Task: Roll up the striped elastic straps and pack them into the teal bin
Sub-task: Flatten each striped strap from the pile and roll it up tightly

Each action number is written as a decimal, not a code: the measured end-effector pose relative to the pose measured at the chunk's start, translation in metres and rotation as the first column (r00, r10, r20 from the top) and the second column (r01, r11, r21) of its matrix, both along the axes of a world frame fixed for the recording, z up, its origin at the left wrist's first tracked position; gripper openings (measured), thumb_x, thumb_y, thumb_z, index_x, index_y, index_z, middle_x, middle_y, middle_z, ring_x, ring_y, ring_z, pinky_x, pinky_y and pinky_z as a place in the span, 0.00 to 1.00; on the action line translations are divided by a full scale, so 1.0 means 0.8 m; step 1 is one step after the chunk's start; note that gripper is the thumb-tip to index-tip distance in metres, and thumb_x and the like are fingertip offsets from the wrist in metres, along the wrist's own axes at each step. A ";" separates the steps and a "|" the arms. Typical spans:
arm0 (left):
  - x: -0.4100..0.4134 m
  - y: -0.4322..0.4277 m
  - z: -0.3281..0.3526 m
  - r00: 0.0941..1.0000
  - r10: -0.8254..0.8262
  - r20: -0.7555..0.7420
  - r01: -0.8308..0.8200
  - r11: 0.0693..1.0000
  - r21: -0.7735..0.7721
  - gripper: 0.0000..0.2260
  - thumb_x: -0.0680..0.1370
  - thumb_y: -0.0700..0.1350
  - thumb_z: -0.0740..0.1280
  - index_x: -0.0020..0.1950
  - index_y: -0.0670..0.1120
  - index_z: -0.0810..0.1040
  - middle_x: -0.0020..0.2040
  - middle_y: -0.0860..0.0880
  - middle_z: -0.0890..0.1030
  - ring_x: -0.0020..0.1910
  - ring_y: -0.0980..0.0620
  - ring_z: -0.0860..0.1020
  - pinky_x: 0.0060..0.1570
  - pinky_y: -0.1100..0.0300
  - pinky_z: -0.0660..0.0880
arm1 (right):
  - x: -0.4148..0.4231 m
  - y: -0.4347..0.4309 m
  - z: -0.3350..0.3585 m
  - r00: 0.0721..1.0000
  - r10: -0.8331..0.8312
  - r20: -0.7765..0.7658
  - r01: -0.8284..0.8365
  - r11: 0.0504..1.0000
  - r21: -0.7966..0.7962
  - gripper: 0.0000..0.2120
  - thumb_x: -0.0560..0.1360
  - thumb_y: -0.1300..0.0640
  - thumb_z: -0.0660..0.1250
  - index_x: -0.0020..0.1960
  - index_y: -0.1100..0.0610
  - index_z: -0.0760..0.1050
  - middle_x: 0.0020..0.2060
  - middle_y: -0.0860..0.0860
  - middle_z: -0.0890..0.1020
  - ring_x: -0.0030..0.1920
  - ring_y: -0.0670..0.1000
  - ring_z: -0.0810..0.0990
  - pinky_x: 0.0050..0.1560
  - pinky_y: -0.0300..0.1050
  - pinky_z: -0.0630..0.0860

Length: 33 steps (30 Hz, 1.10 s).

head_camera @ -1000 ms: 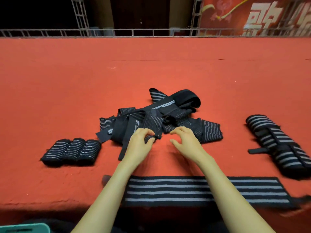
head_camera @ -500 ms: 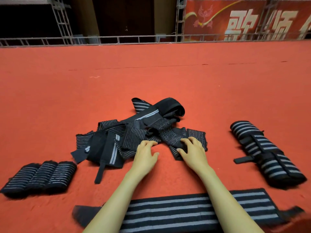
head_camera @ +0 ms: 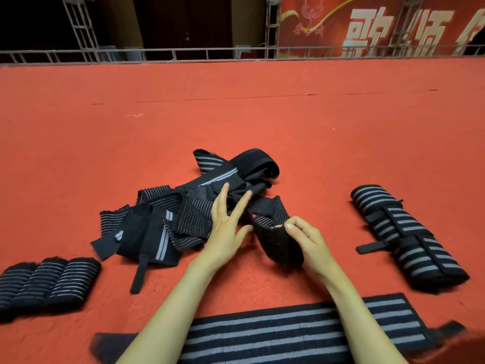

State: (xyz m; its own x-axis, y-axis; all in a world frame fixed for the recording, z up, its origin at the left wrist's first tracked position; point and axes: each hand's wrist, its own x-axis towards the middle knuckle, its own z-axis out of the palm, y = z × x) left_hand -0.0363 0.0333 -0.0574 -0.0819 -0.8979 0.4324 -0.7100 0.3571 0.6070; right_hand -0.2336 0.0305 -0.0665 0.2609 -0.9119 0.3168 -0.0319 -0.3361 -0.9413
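A tangled pile of black straps with thin grey stripes (head_camera: 183,206) lies in the middle of the red carpet. My right hand (head_camera: 305,237) pinches the end of one strap (head_camera: 278,237) and lifts it off the pile's right side. My left hand (head_camera: 227,222) hovers over the pile beside it, fingers spread and straight, holding nothing. Three rolled straps (head_camera: 47,282) sit side by side at the left. A wide flat striped strap (head_camera: 301,329) lies under my forearms. The teal bin is out of view.
Two larger rolled striped wraps (head_camera: 404,235) with loose tabs lie at the right. The red carpet (head_camera: 236,114) stretches far back to a metal railing (head_camera: 183,52) and a red banner.
Both hands were resting on the pile's near edge. Now my right hand has pinched a strap end and raised it, and my left hand has opened and lifted over the pile.
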 end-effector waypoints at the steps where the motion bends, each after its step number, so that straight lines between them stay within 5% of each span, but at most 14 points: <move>1: 0.000 -0.002 -0.001 0.996 -0.052 0.073 0.055 0.998 -0.028 0.27 0.74 0.36 0.66 0.70 0.57 0.69 0.78 0.50 0.43 0.75 0.51 0.40 0.73 0.56 0.39 | -0.002 0.002 0.001 0.999 -0.004 0.037 0.003 1.000 0.025 0.12 0.75 0.50 0.62 0.38 0.57 0.72 0.36 0.51 0.74 0.39 0.47 0.71 0.42 0.42 0.68; 4: 0.004 -0.008 -0.005 0.954 -0.086 0.287 0.082 0.996 0.027 0.11 0.76 0.44 0.67 0.58 0.50 0.77 0.72 0.52 0.66 0.76 0.49 0.53 0.74 0.43 0.41 | -0.012 0.001 0.007 0.981 -0.175 0.083 0.176 0.984 -0.006 0.10 0.77 0.54 0.61 0.37 0.51 0.72 0.33 0.43 0.74 0.37 0.43 0.70 0.39 0.37 0.68; 6: 0.011 -0.004 -0.004 0.956 -0.023 0.291 -0.016 0.991 0.132 0.07 0.78 0.51 0.65 0.53 0.50 0.76 0.56 0.53 0.78 0.67 0.52 0.68 0.74 0.46 0.45 | -0.024 -0.005 0.012 0.937 -0.336 0.098 0.342 0.939 -0.046 0.12 0.80 0.59 0.60 0.38 0.52 0.72 0.32 0.40 0.75 0.36 0.39 0.71 0.40 0.34 0.68; 8: 0.019 0.009 0.009 0.996 -0.014 0.093 -0.006 0.976 0.216 0.03 0.77 0.51 0.67 0.45 0.54 0.74 0.41 0.56 0.79 0.51 0.55 0.77 0.66 0.55 0.62 | -0.035 -0.011 0.015 0.897 -0.439 0.048 0.442 0.892 -0.094 0.12 0.81 0.60 0.60 0.40 0.52 0.73 0.33 0.39 0.76 0.37 0.38 0.72 0.41 0.34 0.69; 10: 0.027 0.025 0.022 0.993 -0.009 -0.121 0.039 0.970 0.241 0.05 0.75 0.48 0.70 0.42 0.55 0.75 0.37 0.57 0.79 0.39 0.64 0.76 0.46 0.65 0.69 | -0.042 -0.016 0.018 0.878 -0.478 -0.039 0.469 0.872 -0.140 0.10 0.80 0.58 0.61 0.41 0.51 0.74 0.34 0.41 0.77 0.38 0.40 0.73 0.42 0.34 0.69; 15: 0.042 0.059 0.042 0.879 0.091 -0.468 -0.045 0.993 0.109 0.08 0.74 0.37 0.70 0.44 0.51 0.79 0.39 0.48 0.82 0.38 0.55 0.78 0.41 0.60 0.74 | -0.038 -0.013 0.030 0.764 -0.631 -0.133 0.547 0.743 -0.386 0.08 0.78 0.54 0.62 0.46 0.55 0.79 0.42 0.46 0.79 0.47 0.51 0.76 0.49 0.37 0.66; 18: 0.052 0.085 0.039 0.947 0.124 -0.296 -0.150 0.986 -0.067 0.16 0.69 0.25 0.63 0.45 0.44 0.80 0.44 0.52 0.82 0.44 0.63 0.78 0.46 0.74 0.71 | -0.034 -0.002 0.035 0.710 -0.690 -0.141 0.464 0.609 -0.643 0.12 0.77 0.52 0.63 0.47 0.58 0.82 0.44 0.50 0.80 0.51 0.53 0.75 0.57 0.46 0.68; 20: 0.074 0.099 0.022 0.995 0.086 -0.051 -0.091 0.989 -0.118 0.17 0.67 0.25 0.65 0.45 0.45 0.81 0.46 0.56 0.81 0.48 0.65 0.77 0.52 0.75 0.68 | -0.037 0.012 0.033 0.763 -0.602 -0.235 0.310 0.659 -0.685 0.12 0.76 0.51 0.64 0.45 0.57 0.83 0.44 0.50 0.81 0.53 0.50 0.75 0.59 0.46 0.68; 23: 0.110 0.121 -0.012 0.964 -0.023 0.264 0.031 0.999 -0.026 0.17 0.67 0.29 0.70 0.48 0.49 0.80 0.48 0.56 0.81 0.49 0.59 0.77 0.54 0.67 0.70 | -0.048 0.046 0.015 0.797 -0.302 -0.523 0.076 0.909 -0.409 0.22 0.74 0.38 0.61 0.40 0.54 0.83 0.43 0.43 0.82 0.51 0.41 0.76 0.58 0.41 0.69; 25: 0.124 0.137 -0.030 0.937 -0.052 0.346 0.040 0.998 0.041 0.14 0.69 0.32 0.71 0.49 0.49 0.81 0.51 0.56 0.80 0.51 0.58 0.78 0.56 0.62 0.71 | -0.051 0.063 0.003 0.799 -0.226 -0.557 0.098 0.963 -0.250 0.26 0.72 0.31 0.59 0.39 0.51 0.82 0.43 0.41 0.82 0.49 0.39 0.77 0.55 0.37 0.69; 28: 0.130 0.153 -0.043 0.949 -0.061 0.308 0.028 0.993 0.113 0.11 0.73 0.37 0.70 0.53 0.48 0.83 0.56 0.59 0.77 0.56 0.58 0.77 0.62 0.62 0.70 | -0.055 0.067 0.001 0.801 -0.372 -0.469 0.247 0.919 -0.307 0.05 0.74 0.52 0.70 0.47 0.53 0.82 0.46 0.44 0.82 0.51 0.42 0.78 0.55 0.26 0.67; 30: 0.129 0.157 -0.043 0.972 -0.005 0.233 -0.009 0.998 0.060 0.09 0.74 0.37 0.70 0.53 0.46 0.84 0.54 0.59 0.77 0.55 0.58 0.78 0.61 0.67 0.68 | -0.054 0.063 0.004 0.765 -0.466 -0.444 0.346 0.879 -0.327 0.13 0.73 0.66 0.70 0.57 0.58 0.80 0.55 0.51 0.81 0.60 0.49 0.77 0.60 0.21 0.59; 33: 0.124 0.160 -0.034 0.976 0.114 0.186 -0.093 0.988 -0.120 0.10 0.72 0.37 0.68 0.51 0.44 0.84 0.51 0.53 0.81 0.51 0.58 0.77 0.56 0.72 0.66 | -0.054 0.057 0.007 0.724 -0.547 -0.420 0.432 0.834 -0.342 0.24 0.74 0.70 0.66 0.69 0.64 0.69 0.70 0.56 0.70 0.71 0.54 0.66 0.65 0.20 0.49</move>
